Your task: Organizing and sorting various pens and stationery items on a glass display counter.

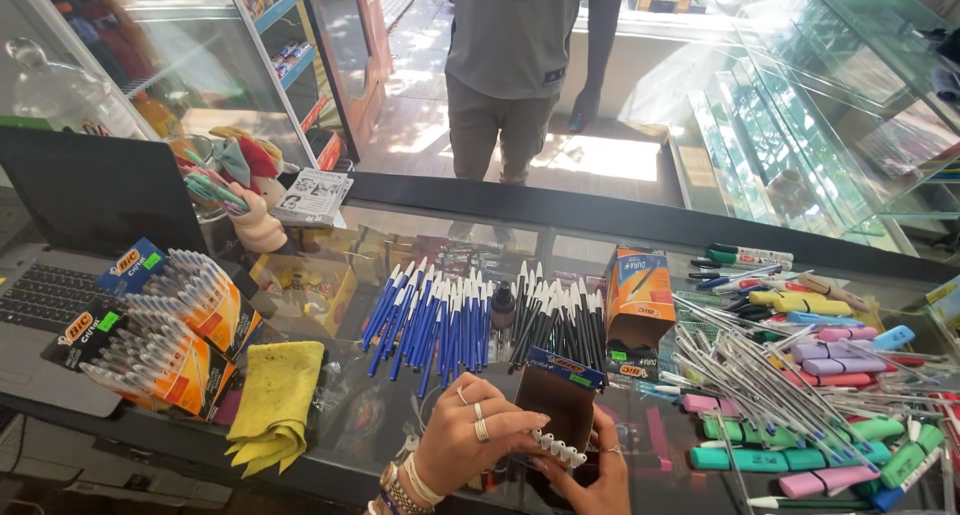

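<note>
Curled fingers of my left hand (470, 437), ringed and braceleted, close over the top of a small open pen box (555, 403) at bottom centre of the frame, while my right hand (598, 478) cups it from beneath, fingers wrapped around its lower end. Dark cardboard with a blue flap, the box shows a row of white pen ends at its mouth.

Just above it on the glass counter (600, 225) lie a fanned row of blue pens (430, 320) and, beside them, a row of black pens (555, 320). An orange carton (640, 295) stands upright right of those. At left, two orange-and-blue pen boxes (170, 330) lie open with clear-barrelled pens spilling out, partly over a laptop (60, 295); a crumpled yellow cloth (275, 400) sits near them. At right, loose clear pens cross a heap of pastel highlighters (830, 445) in green, pink, lilac and yellow. A person in a grey shirt (515, 35) stands beyond the counter at top centre.
</note>
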